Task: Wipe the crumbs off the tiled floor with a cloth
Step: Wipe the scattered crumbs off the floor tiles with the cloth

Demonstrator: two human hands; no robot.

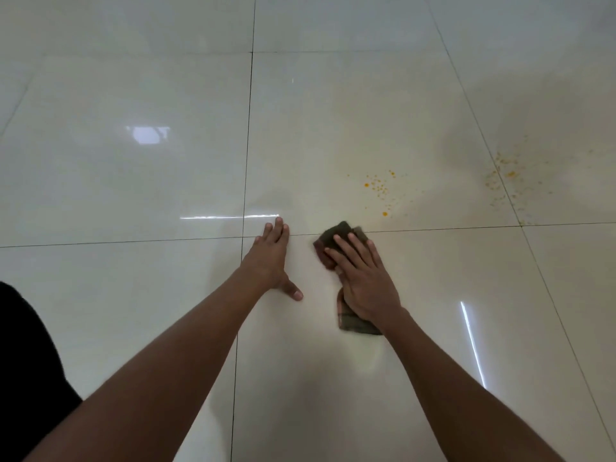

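Observation:
A dark brown cloth (335,236) lies flat on the glossy cream tiled floor (133,181), pressed down under my right hand (361,278), whose fingers are spread over it. Its far end pokes out past my fingertips and its near end shows below my wrist. My left hand (273,258) rests palm-down on the floor just left of the cloth, fingers together, thumb out, holding nothing. Yellow crumbs (380,188) are scattered a short way beyond the cloth. A second, paler patch of crumbs (506,178) lies farther right along a grout line.
Dark grout lines (248,145) divide the large tiles. Bright light reflections (150,134) shine on the floor at left and right. A black garment (30,378) fills the lower left corner.

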